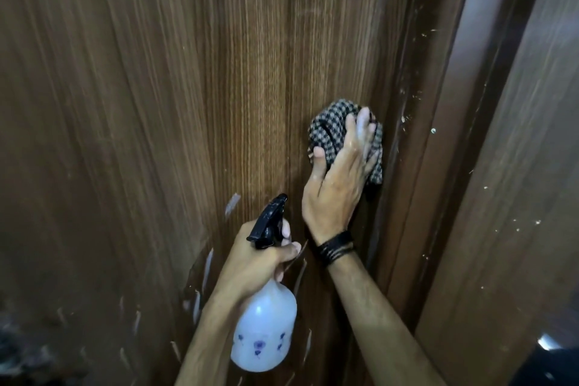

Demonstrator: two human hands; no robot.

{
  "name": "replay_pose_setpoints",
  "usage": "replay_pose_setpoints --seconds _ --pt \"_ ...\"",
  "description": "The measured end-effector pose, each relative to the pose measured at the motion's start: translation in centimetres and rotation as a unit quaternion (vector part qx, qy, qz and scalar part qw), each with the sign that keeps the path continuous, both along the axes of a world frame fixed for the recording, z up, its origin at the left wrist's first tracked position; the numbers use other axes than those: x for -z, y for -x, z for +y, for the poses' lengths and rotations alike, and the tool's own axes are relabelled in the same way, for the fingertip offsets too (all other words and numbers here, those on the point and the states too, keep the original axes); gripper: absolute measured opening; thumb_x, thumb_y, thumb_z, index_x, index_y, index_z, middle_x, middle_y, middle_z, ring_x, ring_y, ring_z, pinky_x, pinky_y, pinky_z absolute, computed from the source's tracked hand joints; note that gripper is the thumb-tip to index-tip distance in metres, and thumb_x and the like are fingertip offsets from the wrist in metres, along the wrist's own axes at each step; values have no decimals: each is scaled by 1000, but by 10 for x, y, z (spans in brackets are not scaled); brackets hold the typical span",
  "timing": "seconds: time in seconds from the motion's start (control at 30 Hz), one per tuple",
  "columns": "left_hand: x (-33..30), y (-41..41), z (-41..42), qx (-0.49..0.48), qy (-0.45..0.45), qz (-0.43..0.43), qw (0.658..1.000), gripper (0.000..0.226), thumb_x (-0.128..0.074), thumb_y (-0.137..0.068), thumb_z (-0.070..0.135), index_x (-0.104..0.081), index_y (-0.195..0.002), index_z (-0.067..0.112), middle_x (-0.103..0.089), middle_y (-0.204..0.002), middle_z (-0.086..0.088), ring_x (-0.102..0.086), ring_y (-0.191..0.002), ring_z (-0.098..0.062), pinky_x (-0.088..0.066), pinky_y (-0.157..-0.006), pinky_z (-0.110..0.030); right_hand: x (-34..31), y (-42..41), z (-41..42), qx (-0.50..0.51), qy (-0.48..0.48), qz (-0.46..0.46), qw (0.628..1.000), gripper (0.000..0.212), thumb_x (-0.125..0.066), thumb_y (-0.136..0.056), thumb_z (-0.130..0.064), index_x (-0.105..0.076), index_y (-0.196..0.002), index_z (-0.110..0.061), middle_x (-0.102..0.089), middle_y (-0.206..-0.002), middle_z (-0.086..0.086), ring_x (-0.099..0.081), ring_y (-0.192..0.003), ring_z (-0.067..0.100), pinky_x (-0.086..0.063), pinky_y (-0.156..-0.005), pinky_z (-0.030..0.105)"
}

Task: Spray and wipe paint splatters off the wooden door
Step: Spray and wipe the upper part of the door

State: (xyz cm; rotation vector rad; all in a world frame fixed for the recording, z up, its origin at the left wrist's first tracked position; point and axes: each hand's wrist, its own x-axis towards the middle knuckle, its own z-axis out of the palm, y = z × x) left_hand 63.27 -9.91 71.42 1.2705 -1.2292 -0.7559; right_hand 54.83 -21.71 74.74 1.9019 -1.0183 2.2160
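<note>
Where cloth presses, wood-grain door, speckled frame

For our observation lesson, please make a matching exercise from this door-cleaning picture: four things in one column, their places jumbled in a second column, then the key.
Column one
1 spray bottle
2 checked cloth
3 black wristband
4 white paint streaks

Column two
A on the right wrist
B low on the wooden door
C gripped by the left hand
D pressed to the door under the right hand

Pairs: 1-C, 2-D, 3-A, 4-B
</note>
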Motion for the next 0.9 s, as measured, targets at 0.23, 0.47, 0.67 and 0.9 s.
replay_pose_setpoints --seconds 0.23,0.47,0.67,0.9 --pt "8 -7 0 3 -7 20 1000 14 -65 -87 -12 -53 -85 -5 -50 -67 -8 -48 -50 -23 -42 -45 -26 27 -8 14 -29 -51 -71 996 56 -47 -99 -16 -31 -151 -5 -20 -164 8 -9 -153 18 -6 -124 45" --pt "6 -17 2 6 -9 28 1000 19 -65 -87 -11 -56 -84 5 -50 -70 -13 -49 -48 -20 -43 -46 -29 -39 -9 1 -6 -6 -80 997 55 -48 -103 -17 -28 -152 -5 -20 -164 12 -9 -153 24 -2 -121 43" --pt "26 -27 6 -2 -34 30 999 15 -66 -87 -7 -51 -87 -3 -51 -70 -13 -48 -45 -23 -42 -50 -31 34 -7 6 4 -28 -35 999 55 -46 -101 -17 -29 -152 -3 -21 -163 14 -11 -153 23 -8 -123 50" --pt "44 -25 10 -44 -48 76 995 24 -65 -84 -12 -53 -79 8 -51 -66 -6 -45 -40 -20 -40 -52 -31 89 -1 14 13 -31 49 998 57 -45 -97 -20 -29 -150 -6 -22 -161 12 -11 -153 24 -15 -121 55"
